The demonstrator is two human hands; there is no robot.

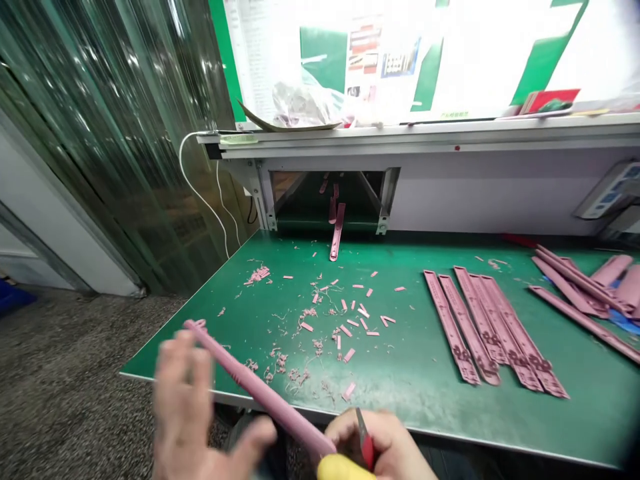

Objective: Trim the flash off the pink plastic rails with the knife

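A long pink plastic strip (265,393) slants across the near edge of the table. Its lower end meets my right hand (395,440), whose fingers are curled. That hand also holds a small red-handled blade (367,443) pointing up, and a rounded yellow piece (343,468) shows below it; I cannot tell what it is. My left hand (187,407), blurred, is open with fingers up and thumb apart, beside the strip's upper end. Pink offcuts (345,330) and curled shavings (295,377) lie scattered on the green table (400,393) beyond my hands.
Several pink strips (493,327) lie side by side on the right, near a looser pile (590,287). At the back, another strip (338,230) juts from an opening over a conveyor belt (320,222). A shelf (425,137) spans above. Clear curtain strips (125,120) hang left.
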